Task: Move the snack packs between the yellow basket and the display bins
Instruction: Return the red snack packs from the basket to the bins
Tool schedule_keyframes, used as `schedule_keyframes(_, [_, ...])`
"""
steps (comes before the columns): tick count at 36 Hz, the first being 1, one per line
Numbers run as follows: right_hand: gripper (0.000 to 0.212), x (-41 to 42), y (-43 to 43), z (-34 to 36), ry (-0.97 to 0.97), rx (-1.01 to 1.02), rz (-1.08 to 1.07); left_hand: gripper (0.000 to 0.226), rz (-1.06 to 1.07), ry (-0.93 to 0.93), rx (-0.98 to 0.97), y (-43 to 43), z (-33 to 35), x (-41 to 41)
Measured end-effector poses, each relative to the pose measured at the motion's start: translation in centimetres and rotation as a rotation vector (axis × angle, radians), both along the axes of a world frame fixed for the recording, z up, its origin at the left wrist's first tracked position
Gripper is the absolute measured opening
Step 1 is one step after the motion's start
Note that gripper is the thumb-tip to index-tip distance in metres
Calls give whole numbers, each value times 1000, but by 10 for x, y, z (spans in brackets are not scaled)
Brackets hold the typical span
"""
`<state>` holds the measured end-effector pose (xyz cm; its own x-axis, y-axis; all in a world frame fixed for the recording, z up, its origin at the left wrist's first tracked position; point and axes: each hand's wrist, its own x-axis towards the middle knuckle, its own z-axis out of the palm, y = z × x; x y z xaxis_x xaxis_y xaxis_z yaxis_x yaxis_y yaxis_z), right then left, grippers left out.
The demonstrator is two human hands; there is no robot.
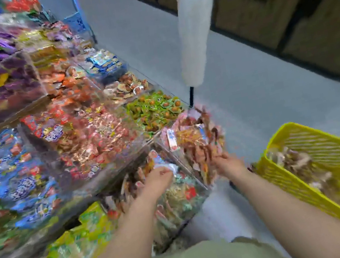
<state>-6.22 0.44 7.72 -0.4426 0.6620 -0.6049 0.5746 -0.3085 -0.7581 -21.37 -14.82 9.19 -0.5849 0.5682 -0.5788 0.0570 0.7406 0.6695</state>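
Right hand (pixel 227 162) grips packs (pixel 199 146); yellow basket (pixel 331 150) holds more.

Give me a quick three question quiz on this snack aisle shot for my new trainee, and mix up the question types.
1. True or false: the yellow slatted plastic basket sits to the right of the person's right hand.
2. Multiple choice: what is mounted on the thin black pole at the end of the bins? A) a tall white roll of plastic B) a red bucket C) a blue price sign.
3. Fill in the blank: the green-wrapped snack packs lie ___ from the person than the left hand.

Key: 1 true; 2 A; 3 farther.
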Motion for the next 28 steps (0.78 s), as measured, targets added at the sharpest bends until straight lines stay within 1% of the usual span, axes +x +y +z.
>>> schedule_keyframes(2, [16, 46, 4, -16, -50, -91, -110, 29, -8, -55, -80, 7, -17, 27])
schedule_keyframes(5, [21, 115, 8, -34, -146, -195, -195, 28, -65, -72, -227, 16, -37, 67])
schedule_keyframes(7, [24, 162, 8, -46, -225, -261, -228, 27, -43, -187, -279, 21, -46, 96])
schedule_keyframes(9, [22, 209, 7, -58, -310, -329, -263, 28, -80, -250, -328, 24, -55, 122])
schedule_keyframes(11, [20, 254, 4, -67, -366, -400, -324, 26, -73, -296, -396, 29, -63, 145])
schedule_keyframes(14, [22, 309, 4, -74, -436, -520, -379, 23, -147, -277, -478, 37, -71, 174])
schedule_keyframes(16, [25, 337, 12, -76, -459, -545, -392, 23, -221, -279, -525, 47, -74, 191])
schedule_keyframes(18, [26, 355, 26, -76, -450, -509, -403, 21, -267, -273, -523, 62, -77, 205])
schedule_keyframes(20, [28, 367, 42, -71, -386, -461, -443, 21, -275, -248, -506, 81, -80, 215])
schedule_keyframes(23, [32, 378, 67, -57, -287, -405, -521, 27, -335, -193, -489, 113, -87, 228])
schedule_keyframes(28, [27, 387, 102, -44, -203, -360, -622, 27, -412, -169, -460, 163, -87, 244])
